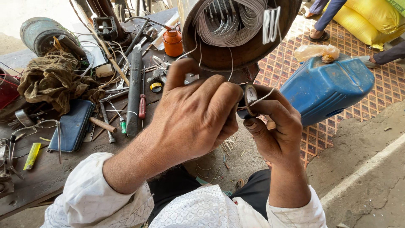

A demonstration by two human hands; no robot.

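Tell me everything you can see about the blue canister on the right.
The blue canister looks like plastic, boxy with rounded corners and moulded ridges. It lies tilted on the patterned mat, beside the workbench. A crumpled, pale plastic bag sits on its top. Neither hand touches it; the right hand is nearest.

Both forearms are raised from the lower edge of the view and brought together just below the round brown motor housing. The left hand is held back-up beneath the housing's lower rim, its fingers curled inward and its index finger extended up toward that rim; whether anything is pinched under the curled fingers cannot be told, since the palm side is hidden. The right hand is set just right of the left, below the housing, with its fingers bent and its thumb pressed forward. White patterned sleeves are pushed back from both wrists.
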